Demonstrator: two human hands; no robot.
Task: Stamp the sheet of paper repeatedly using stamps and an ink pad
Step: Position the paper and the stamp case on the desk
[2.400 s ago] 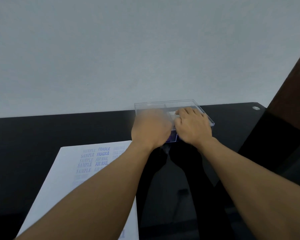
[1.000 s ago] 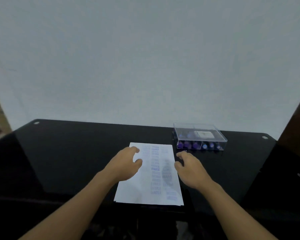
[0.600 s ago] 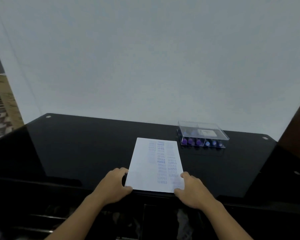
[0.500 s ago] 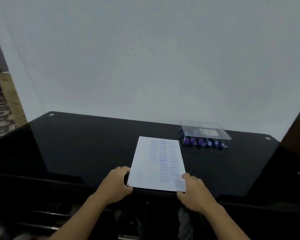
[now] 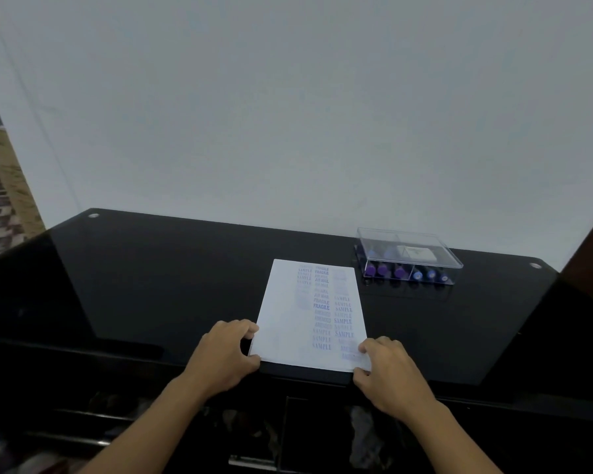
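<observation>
Head view: closed clear box (image 5: 409, 256) holding purple and blue stamps (image 5: 399, 271), stamped sheet (image 5: 310, 316) near desk (image 5: 151, 275) front edge, left hand (image 5: 225, 355) and right hand (image 5: 389, 372) pinching near corners.

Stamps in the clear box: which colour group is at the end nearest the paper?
The purple-topped stamps, at the left end of the clear box beside the paper. The blue-topped stamps fill the right end, away from the sheet.

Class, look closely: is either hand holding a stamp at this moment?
No: the left hand and right hand both grip the near corners of the sheet of paper.
</observation>
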